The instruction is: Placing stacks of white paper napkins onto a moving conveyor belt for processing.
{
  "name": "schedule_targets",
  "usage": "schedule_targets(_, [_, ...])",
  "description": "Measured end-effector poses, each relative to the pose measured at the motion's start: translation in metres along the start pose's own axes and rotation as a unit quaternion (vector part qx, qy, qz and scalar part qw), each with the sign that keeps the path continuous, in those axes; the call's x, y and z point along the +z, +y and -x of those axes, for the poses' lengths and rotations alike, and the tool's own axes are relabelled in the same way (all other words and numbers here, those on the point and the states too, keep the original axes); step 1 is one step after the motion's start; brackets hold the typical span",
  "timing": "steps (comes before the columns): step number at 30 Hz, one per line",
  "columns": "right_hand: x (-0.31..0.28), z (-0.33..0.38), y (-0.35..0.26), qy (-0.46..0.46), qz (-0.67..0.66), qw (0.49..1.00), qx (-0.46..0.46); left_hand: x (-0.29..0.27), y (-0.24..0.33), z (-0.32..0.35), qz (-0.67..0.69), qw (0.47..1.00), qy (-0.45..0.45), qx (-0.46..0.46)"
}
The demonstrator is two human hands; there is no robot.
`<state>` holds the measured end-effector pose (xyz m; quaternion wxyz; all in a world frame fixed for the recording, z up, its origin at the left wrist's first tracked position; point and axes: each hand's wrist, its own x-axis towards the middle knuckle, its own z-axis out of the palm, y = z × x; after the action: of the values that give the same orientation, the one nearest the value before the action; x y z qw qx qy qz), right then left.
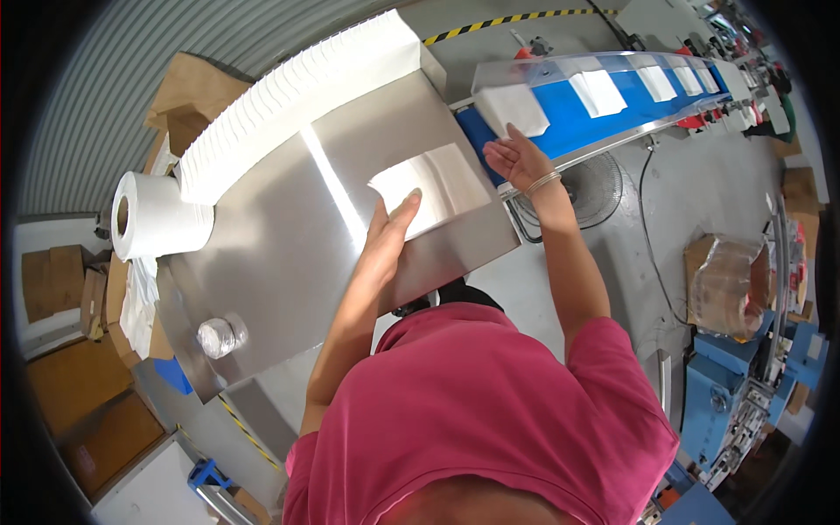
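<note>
White soft-sheet stack, rectangular, loose-leaved (442, 184): located over the right end of the brushed-steel table (271, 236), near its front edge; whether it rests or is lifted, you cannot tell from this view. Your left hand (391, 241): closed on the stack's near left end, thumb across the top, fingers hidden, firmness unknown. Your right hand (520, 159): half open, fingers loosely curled, nothing gripped; it is at the near edge of a white folded packet (516, 107) on the flat blue conveyor belt (560, 114), contact uncertain. Risks, by judgement: a one-ended grip may let the loose sheets fan or slip at the free end; a skewed packet might catch the clear plastic guard (534, 70) along the belt's far side; your silver-coloured bangle (543, 183) could snag on the conveyor's near metal rail (604, 149). Edges: table front close to your body, a drop beyond; table's right end just beside the belt's start. Behind, a long row of upright white sheets (306, 96) limits reach. Open room: the bare steel left of your left hand, as far as the thick white roll (171, 217) and the small clear-wrapped roll (223, 336).
</note>
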<state>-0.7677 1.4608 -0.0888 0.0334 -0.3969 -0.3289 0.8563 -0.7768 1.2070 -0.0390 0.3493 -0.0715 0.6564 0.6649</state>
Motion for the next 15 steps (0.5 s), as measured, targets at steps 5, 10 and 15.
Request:
schedule_targets(5, [0.048, 0.053, 0.009, -0.147, 0.368, 0.913, -0.099, 0.015, 0.002, -0.005, -0.003, 1.0, -0.022, 0.001])
schedule_targets(10, [0.051, 0.031, 0.018, -0.089, 0.426, 0.895, -0.1, 0.024, 0.002, -0.008, 0.007, 0.999, -0.033, -0.003])
schedule_targets(15, [0.032, 0.018, 0.019, -0.022, 0.47, 0.859, -0.199, 0.028, 0.005, -0.003, -0.003, 1.0, -0.003, -0.021])
